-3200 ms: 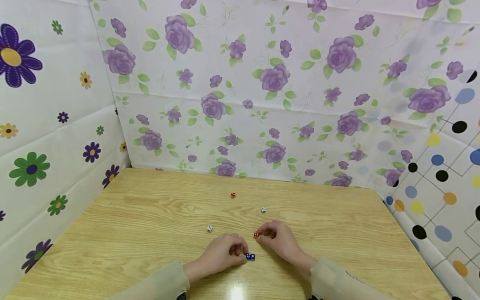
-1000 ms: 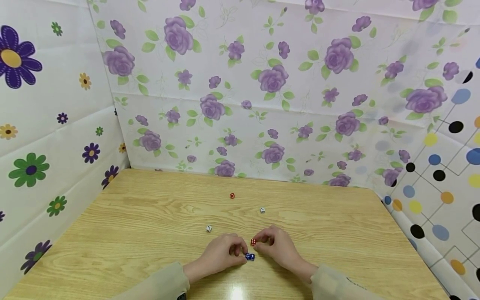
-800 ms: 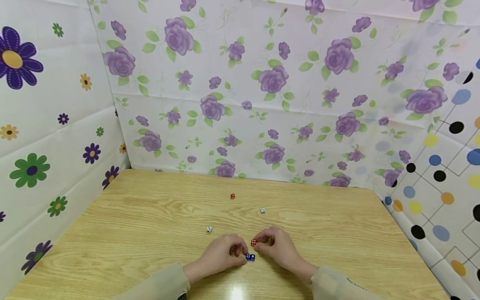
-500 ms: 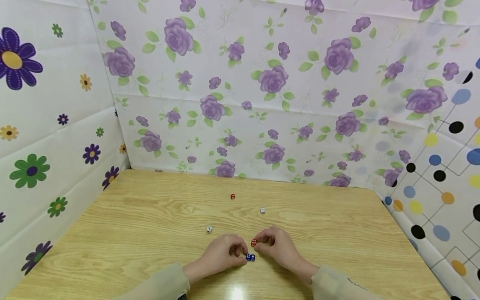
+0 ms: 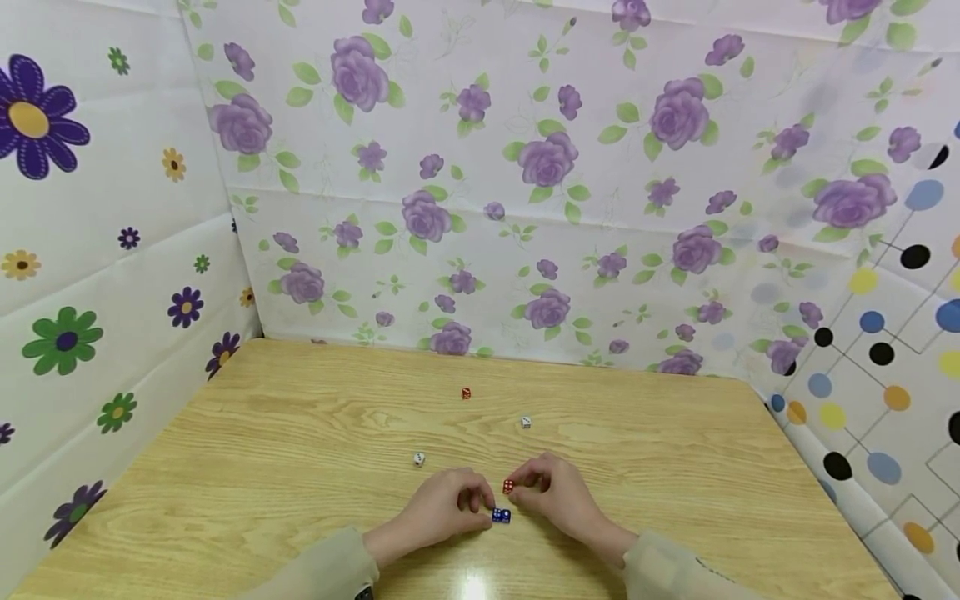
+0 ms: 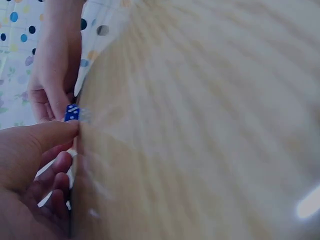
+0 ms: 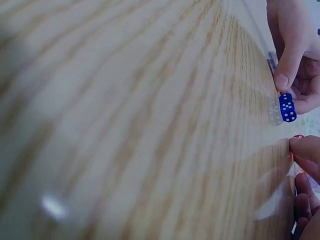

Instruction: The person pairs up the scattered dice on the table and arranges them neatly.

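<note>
Left hand (image 5: pixel 447 507): pinches left blue die (image 5: pixel 497 516) between thumb and forefinger, lower centre of head frame.
Right blue die (image 5: pixel 507 516): on table (image 5: pixel 300 417), touching left blue die.
Right hand (image 5: pixel 558 493): pinches near red die (image 5: pixel 508 486), just above right blue die.
Far red die (image 5: pixel 467 393): below frame centre.
White dice (image 5: pixel 526 422): one above each hand.

We see a smooth, glossy wood-grain worktop (image 5: pixel 300 442), catching glare near its front edge; shiny, plastic-looking dice (image 5: pixel 497 516); matt cloth sleeves (image 5: pixel 326 562); and, past the back edge, a creased, matt, cloth-like sheet (image 5: pixel 495 179).
</note>
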{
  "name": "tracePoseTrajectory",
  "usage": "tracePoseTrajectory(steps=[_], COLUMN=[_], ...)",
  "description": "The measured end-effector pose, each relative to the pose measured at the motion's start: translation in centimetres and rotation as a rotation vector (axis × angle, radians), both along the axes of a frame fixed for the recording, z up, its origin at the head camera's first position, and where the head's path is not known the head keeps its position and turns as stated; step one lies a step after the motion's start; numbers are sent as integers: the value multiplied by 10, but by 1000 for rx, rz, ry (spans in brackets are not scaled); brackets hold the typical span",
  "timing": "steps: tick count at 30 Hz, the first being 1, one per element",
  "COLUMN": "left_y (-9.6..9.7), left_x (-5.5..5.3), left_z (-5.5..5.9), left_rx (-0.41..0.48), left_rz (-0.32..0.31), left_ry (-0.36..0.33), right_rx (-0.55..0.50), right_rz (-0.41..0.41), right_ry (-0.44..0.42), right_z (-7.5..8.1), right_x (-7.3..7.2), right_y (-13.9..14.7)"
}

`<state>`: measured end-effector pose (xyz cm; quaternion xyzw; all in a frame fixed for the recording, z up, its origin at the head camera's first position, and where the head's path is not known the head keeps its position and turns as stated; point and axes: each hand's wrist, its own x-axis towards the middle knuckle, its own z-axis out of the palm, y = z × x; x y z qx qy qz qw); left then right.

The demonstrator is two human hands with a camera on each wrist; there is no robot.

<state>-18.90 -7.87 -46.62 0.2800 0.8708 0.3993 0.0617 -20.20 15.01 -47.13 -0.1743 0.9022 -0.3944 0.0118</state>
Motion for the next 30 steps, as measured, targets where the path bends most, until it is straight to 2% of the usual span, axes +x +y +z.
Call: tracePoseTrajectory(steps=[2, 4, 6, 8, 11, 13, 17, 20, 24, 27, 30], left_y=[-2, -4, -7, -9, -13, -16, -25, -31, -36, -37, -38], left_x=[-3, -6, -12, -19, -33, -45, -73, -91, -111, -124, -134], left_z=[2, 7, 14, 23, 36, 43, 52, 53, 48, 40, 32], left_rx=[6, 14, 8, -20, -63, -82, -93, -103, -90, -72, -45], left_rz=[-29, -76, -123, -151, -142, -110, -75, -82, -78, -37, 40], left_ry=[-32, -92, -147, -166, -122, -78, -8, 33, 72, 82, 55], right_rx=[-1, -6, -9, -14, -17, -19, -12, -9, -14, -15, -14], right_rz=[-3, -3, -3, -3, -5, -4, -2, -3, -1, -1, -1], right_ry=[-4, -8, -10, -10, -9, -13, -21, -23, -31, -35, -32], right_z=[0, -1, -1, -1, -1, -1, -1, 0, 0, 0, 0], right_x=[0, 0, 0, 0, 0, 0, 0, -1, -1, -1, -1], right_y=[1, 1, 1, 1, 1, 1, 0, 0, 0, 0, 0])
